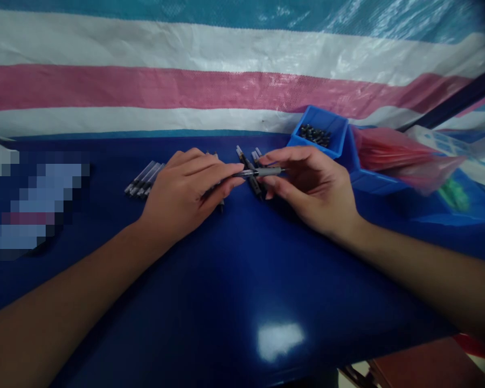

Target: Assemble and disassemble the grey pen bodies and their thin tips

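Observation:
My left hand and my right hand hold one pen between them, level above a dark blue table. The left fingers pinch its clear barrel end; the right thumb and fingers grip its grey grip end. Under the pen lies a small pile of dark pen parts. Several clear pen barrels lie in a row left of my left hand.
A blue bin with small dark parts stands at the back right. Beside it are another blue tray, a pink plastic bag and something green. A striped tarp hangs behind. A blurred patch covers the left.

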`<state>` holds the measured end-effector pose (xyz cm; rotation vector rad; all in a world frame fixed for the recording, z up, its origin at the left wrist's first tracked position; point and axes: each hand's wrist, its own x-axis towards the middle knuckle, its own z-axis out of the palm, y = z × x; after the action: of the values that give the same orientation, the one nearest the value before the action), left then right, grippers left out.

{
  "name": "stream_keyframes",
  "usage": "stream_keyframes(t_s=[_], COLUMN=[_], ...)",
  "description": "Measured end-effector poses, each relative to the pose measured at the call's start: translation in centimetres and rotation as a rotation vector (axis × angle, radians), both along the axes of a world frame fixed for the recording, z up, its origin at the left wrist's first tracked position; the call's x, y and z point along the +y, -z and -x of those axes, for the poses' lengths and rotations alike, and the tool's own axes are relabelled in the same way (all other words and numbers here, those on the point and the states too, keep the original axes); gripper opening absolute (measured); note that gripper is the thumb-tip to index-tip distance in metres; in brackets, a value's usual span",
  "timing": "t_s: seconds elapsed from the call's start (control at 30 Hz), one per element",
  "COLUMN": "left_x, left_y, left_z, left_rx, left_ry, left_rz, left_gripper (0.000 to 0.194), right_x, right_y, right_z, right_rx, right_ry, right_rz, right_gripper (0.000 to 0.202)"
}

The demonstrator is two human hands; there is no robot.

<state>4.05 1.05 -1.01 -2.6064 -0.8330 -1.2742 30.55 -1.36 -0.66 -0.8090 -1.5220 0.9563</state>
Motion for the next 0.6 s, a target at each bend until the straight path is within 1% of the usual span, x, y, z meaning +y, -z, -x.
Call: stream_keyframes(t_s=[0.03,0.13,0.17,0.2,0.27,0.3,0.33,0.37,0.4,0.5,0.53,0.6], left_x=[0.01,0.03,0.04,0.06,0.08,0.09,0.09,0.08,0.06,0.01,0.00,0.00], left_y=[0.01,0.03,0.02,0.01,-0.02,-0.04,-0.06,-0.07,-0.08,-0.08,-0.08,-0.09], left_z=[0.00,-0.04,-0.06,-0.07,-0.06,-0.03,0.00,0.03,0.07,0.09,0.08,0.02], left_rx=[-0.001,-0.001,-0.006,-0.013,-0.026,-0.030,-0.031,-0.031,-0.028,-0.014,-0.008,-0.014], left_ry=[-0.002,0.007,0.013,0.019,0.028,0.029,0.028,0.026,0.022,0.022,0.024,0.026], left_rz=[0.003,-0.007,-0.015,-0.021,-0.012,0.002,0.016,0.028,0.034,0.017,0.014,0.021], left_gripper=[0.018,0.019,0.018,0.017,0.015,0.016,0.017,0.018,0.018,0.019,0.019,0.020], right_x=[0.01,-0.06,-0.09,-0.13,-0.16,-0.18,-0.19,-0.21,-0.25,-0.35,-0.34,-0.22], right_y=[-0.01,-0.02,0.00,0.05,0.14,0.17,0.17,0.16,0.12,0.01,0.03,0.17], right_z=[-0.02,-0.25,-0.36,-0.46,-0.57,-0.58,-0.57,-0.54,-0.52,-0.58,-0.66,-0.86], right_rx=[0.002,-0.048,-0.078,-0.101,-0.126,-0.124,-0.114,-0.100,-0.093,-0.125,-0.147,-0.171], right_ry=[0.006,0.012,0.014,0.024,0.044,0.045,0.036,0.023,0.008,-0.005,0.004,0.031], right_rz=[0.009,0.085,0.099,0.093,0.033,-0.001,-0.020,-0.022,-0.002,0.065,0.050,-0.030], right_gripper=[0.036,0.021,0.022,0.022,0.017,0.021,0.030,0.037,0.039,0.021,0.017,0.013])
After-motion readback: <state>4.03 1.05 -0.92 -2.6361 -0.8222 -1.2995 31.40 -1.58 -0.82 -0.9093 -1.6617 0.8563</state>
